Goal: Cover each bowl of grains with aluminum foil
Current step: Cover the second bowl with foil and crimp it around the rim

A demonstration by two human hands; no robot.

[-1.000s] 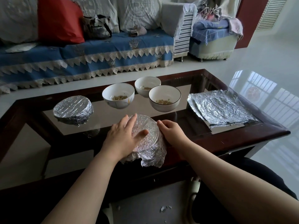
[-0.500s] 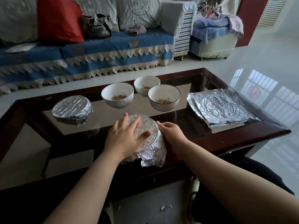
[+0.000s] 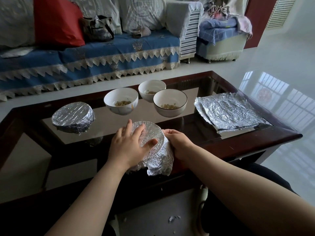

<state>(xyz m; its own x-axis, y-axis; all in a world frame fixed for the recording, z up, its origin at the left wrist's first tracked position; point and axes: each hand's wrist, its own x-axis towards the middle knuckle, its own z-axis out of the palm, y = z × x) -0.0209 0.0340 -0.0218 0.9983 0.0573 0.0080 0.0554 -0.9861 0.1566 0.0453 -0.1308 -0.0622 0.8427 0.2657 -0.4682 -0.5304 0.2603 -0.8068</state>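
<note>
Fingers [image 3: 132,133] of the left hand [image 3: 129,147] lie straight and slightly spread across the near-left part of the foil-topped bowl [image 3: 151,142], the thumb pressing flat on the stretched sheet; this looks meant to hold the cover taut over the rim. The right hand [image 3: 179,143] curls round the bowl's right flank, its fingers wrapped into the crumpled foil there, seemingly crimping the loose skirt against the wall. The bowl sits at the near edge of the surface [image 3: 238,145], close to the person, where both hands reach it easily. A flap of foil hangs loose at the near side below the hands, so the wrap seems unfinished.

To the left, apart from the hands, stands a finished covered bowl [image 3: 73,116], foil tucked tight all round. Farther off, three open bowls hold grains: the left open bowl [image 3: 121,101], the far open bowl [image 3: 151,89] and the right open bowl [image 3: 170,103], the latter two close together, perhaps touching. At the right lies a stack of foil sheets [image 3: 228,113], flat and within reach of the right hand, likely kept there for the remaining bowls. By my reckoning one bowl is done, one is in hand, three wait.
</note>
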